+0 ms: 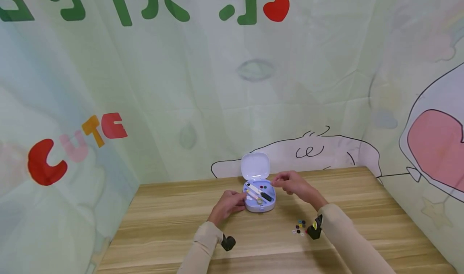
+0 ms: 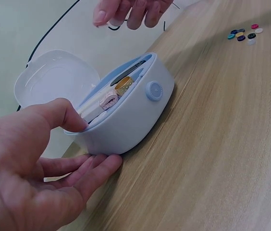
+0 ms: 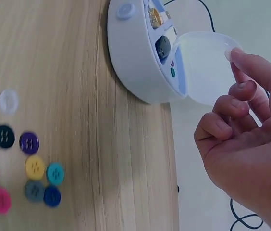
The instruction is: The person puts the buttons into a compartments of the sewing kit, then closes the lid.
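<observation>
A small white-and-blue sewing kit box (image 1: pixel 260 208) stands on the table with its lid (image 1: pixel 255 166) raised. Inside lie black-handled scissors (image 1: pixel 266 196), a rolled tape measure (image 2: pixel 109 99), a gold thimble (image 2: pixel 124 85) and two buttons (image 1: pixel 263 187), one red and one green. My left hand (image 1: pixel 229 203) holds the box's left side, thumb at the rim and fingers low against the wall. Just beyond the box's right edge, my right hand (image 1: pixel 291 184) is raised, pinching a small whitish button (image 3: pixel 229 54) between thumb and forefinger; fingertips partly hide it.
Several loose buttons (image 3: pixel 34 167) in mixed colours lie on the wooden table (image 1: pixel 174 213), right of the box and near my right wrist. A printed cloth backdrop (image 1: pixel 217 104) rises behind the table and along both sides.
</observation>
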A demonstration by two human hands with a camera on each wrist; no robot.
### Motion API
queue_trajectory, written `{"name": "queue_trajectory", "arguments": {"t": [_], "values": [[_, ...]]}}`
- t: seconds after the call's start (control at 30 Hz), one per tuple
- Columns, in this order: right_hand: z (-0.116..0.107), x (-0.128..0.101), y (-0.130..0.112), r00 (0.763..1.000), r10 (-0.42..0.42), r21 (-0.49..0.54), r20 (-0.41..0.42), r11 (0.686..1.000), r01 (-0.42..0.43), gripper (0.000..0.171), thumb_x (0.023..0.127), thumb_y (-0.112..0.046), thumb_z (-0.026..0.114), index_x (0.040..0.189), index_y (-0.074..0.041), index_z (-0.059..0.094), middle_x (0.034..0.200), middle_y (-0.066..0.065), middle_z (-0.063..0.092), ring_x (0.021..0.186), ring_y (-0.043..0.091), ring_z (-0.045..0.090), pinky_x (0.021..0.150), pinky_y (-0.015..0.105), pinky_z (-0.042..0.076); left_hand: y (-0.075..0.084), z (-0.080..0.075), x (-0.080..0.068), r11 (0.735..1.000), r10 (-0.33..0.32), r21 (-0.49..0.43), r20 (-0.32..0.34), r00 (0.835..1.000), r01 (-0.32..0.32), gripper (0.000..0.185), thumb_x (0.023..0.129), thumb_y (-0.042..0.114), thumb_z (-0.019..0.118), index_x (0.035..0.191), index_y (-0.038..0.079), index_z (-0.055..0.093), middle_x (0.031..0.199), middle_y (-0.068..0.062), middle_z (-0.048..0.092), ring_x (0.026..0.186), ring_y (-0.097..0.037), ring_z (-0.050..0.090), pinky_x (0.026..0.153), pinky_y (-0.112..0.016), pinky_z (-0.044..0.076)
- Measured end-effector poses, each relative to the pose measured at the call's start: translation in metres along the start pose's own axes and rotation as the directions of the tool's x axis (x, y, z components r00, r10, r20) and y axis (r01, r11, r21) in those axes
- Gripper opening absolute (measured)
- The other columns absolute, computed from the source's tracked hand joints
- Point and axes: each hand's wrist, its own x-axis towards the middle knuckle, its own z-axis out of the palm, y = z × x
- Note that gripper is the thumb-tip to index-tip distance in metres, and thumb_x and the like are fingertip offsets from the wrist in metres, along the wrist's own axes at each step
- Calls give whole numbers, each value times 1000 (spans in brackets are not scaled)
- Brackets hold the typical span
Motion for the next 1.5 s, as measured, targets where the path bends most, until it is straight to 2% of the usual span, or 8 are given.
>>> {"name": "queue_trajectory", "arguments": {"t": [0.13, 0.33, 0.5, 0.63, 0.9, 1.07, 1.2, 1.5], "values": [[4, 7, -1, 1000, 13, 28, 1, 1000, -13, 26, 97, -31, 73, 111, -9, 71, 92, 16, 59, 65, 19, 44, 60, 28, 40, 0, 0, -1, 1000, 6, -1, 5, 1000, -6, 27, 97, 9, 64, 112, -13, 60, 99, -16, 66, 86, -19, 65, 86, -34, 64], [9, 14, 0, 1000, 16, 125, -14, 992, -15, 24, 99, -24, 70, 112, -4, 70, 93, 13, 59, 64, 18, 43, 56, 25, 38, -1, -1, 2, 1000, 9, -16, 2, 1000, -9, 25, 97, 9, 64, 111, -12, 60, 97, -14, 66, 84, -18, 64, 83, -32, 64], [13, 18, 3, 996, 71, 207, -45, 976, -60, 22, 99, -20, 72, 111, -2, 70, 92, 11, 60, 67, 18, 44, 54, 23, 35, -1, -2, 2, 1000, -3, -12, 3, 1000, 3, 25, 97, 10, 65, 111, -11, 61, 98, -14, 66, 85, -18, 65, 83, -32, 64], [15, 21, 6, 992, 107, 241, -72, 967, -87, 22, 98, -19, 71, 110, -1, 69, 85, 7, 56, 68, 18, 44, 53, 22, 34, 0, -2, 2, 1000, -11, -9, 3, 1000, 11, 25, 97, 10, 65, 111, -11, 60, 99, -15, 66, 86, -19, 65, 84, -33, 64], [19, 28, 10, 982, 159, 267, -102, 955, -127, 22, 97, -18, 73, 111, -1, 69, 81, 4, 53, 65, 15, 43, 52, 22, 31, 1, -2, 2, 1000, -2, -20, 5, 1000, 2, 24, 97, 9, 64, 110, -11, 60, 98, -15, 66, 86, -19, 64, 85, -33, 64], [22, 28, 11, 979, 173, 244, -110, 959, -142, 30, 96, -21, 75, 119, -2, 72, 77, 3, 51, 64, 16, 43, 51, 22, 30, 1, -1, 1, 1000, -7, -20, 4, 1000, 7, 25, 97, 9, 64, 112, -12, 60, 99, -15, 66, 87, -18, 65, 85, -32, 64], [20, 27, 14, 982, 159, 238, -100, 962, -132, 34, 97, -24, 74, 125, -5, 72, 75, 1, 49, 65, 16, 42, 50, 22, 31, 1, -1, 1, 1000, 0, -18, 6, 1000, 0, 26, 98, 9, 64, 113, -12, 60, 100, -16, 67, 87, -19, 65, 85, -33, 64], [11, 20, 16, 989, 127, 244, -74, 964, -105, 41, 98, -24, 72, 133, -3, 66, 72, -3, 45, 62, 14, 40, 50, 21, 32, 0, -1, 2, 1000, 0, -16, 5, 1000, 0, 27, 98, 10, 64, 113, -12, 60, 98, -15, 66, 85, -18, 64, 84, -32, 64]]}}
